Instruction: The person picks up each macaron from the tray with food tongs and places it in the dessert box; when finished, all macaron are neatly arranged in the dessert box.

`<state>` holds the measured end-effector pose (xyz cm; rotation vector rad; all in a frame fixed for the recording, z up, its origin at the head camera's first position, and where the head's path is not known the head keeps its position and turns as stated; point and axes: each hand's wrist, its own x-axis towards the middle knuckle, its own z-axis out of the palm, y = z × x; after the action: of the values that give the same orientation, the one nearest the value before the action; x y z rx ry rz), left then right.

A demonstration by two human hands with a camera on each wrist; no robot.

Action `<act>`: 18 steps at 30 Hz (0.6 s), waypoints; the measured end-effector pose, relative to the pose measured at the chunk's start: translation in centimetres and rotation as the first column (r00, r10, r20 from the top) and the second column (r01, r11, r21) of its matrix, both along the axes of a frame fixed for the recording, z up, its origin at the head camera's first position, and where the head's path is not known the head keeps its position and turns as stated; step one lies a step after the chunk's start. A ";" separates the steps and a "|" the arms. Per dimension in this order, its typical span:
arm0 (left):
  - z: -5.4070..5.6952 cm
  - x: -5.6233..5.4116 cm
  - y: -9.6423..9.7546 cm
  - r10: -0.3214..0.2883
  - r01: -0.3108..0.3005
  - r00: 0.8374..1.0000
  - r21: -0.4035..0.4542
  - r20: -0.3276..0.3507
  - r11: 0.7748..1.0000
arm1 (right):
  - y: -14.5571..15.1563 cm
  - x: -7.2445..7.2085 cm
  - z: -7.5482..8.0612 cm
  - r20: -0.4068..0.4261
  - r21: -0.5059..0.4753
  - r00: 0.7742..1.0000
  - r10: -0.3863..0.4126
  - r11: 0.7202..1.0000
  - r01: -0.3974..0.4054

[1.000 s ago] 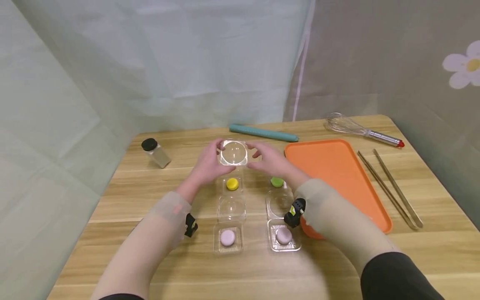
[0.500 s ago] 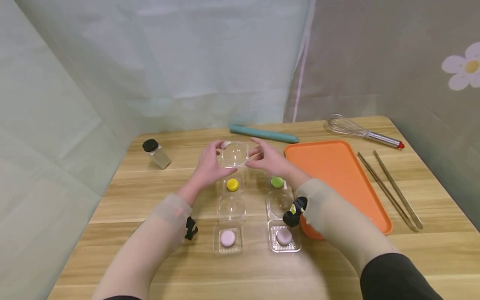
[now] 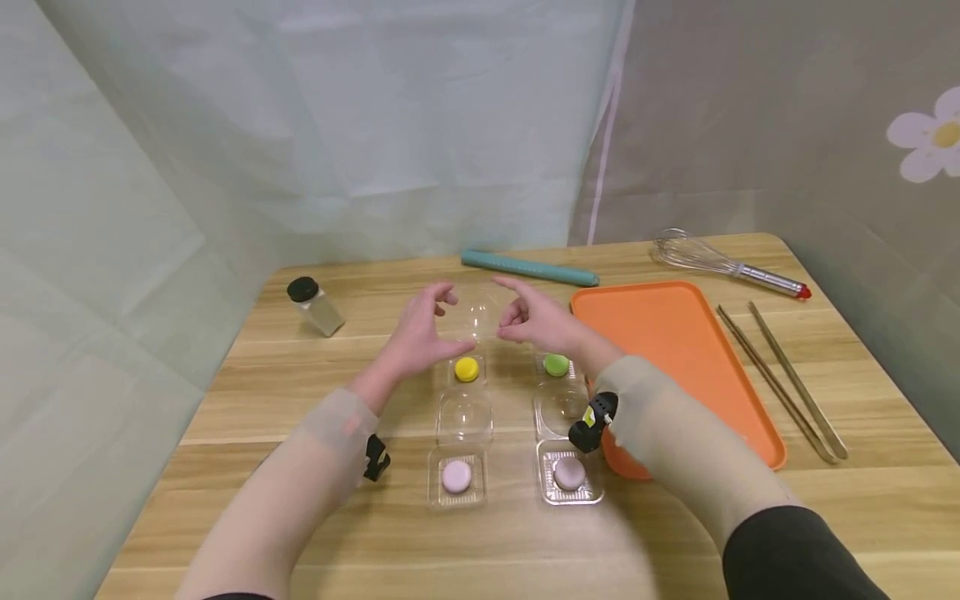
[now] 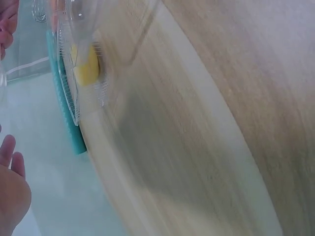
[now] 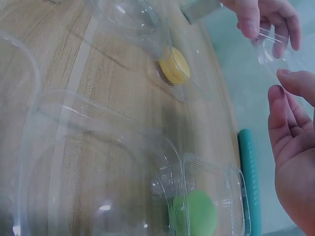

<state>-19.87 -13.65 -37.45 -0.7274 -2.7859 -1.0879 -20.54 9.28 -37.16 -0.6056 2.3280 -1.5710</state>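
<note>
In the head view my left hand [image 3: 420, 333] and right hand [image 3: 542, 321] face each other over the far middle of the table. Between them they hold a clear plastic lid [image 3: 478, 317], faint against the wood. Its edge shows by the left fingers in the right wrist view. My right index finger points out straight while other fingers curl. Just below the lid a yellow macaron [image 3: 467, 369] sits in a clear tray; whether lid and tray are joined cannot be told. A green macaron [image 3: 556, 365] lies in another clear tray, partly behind my right forearm.
Nearer me, a pink macaron [image 3: 457, 477] and a purple macaron [image 3: 569, 474] sit in clear trays with domed lids beyond. To the right are an orange tray [image 3: 675, 350], metal tongs [image 3: 780, 383] and a whisk [image 3: 727, 262]. A teal rolling pin [image 3: 528, 268] and black-capped jar [image 3: 315, 307] lie farther back.
The held lid has tilted and its square outline now looks much fainter. My right index finger has straightened away from the curled ones. Trays and macarons stay put.
</note>
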 end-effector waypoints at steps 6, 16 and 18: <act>0.3 -0.2 -0.3 -0.062 0.049 0.993 -0.125 -0.103 0.991 | 0.2 0.0 -0.2 0.025 -0.055 1.000 0.018 0.998 -0.016; 0.6 0.2 -0.5 -0.106 0.025 0.954 -0.278 -0.280 0.960 | 0.3 0.5 0.0 0.324 -0.307 0.944 0.059 0.951 0.046; 0.6 0.2 -0.6 -0.129 0.029 0.941 -0.306 -0.312 0.952 | 0.2 0.6 0.2 0.411 -0.336 0.908 0.079 0.939 0.071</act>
<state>-19.66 -14.23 -36.82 -0.9593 -2.6671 -0.4933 -19.93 9.46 -36.94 -0.2964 1.7506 -1.9053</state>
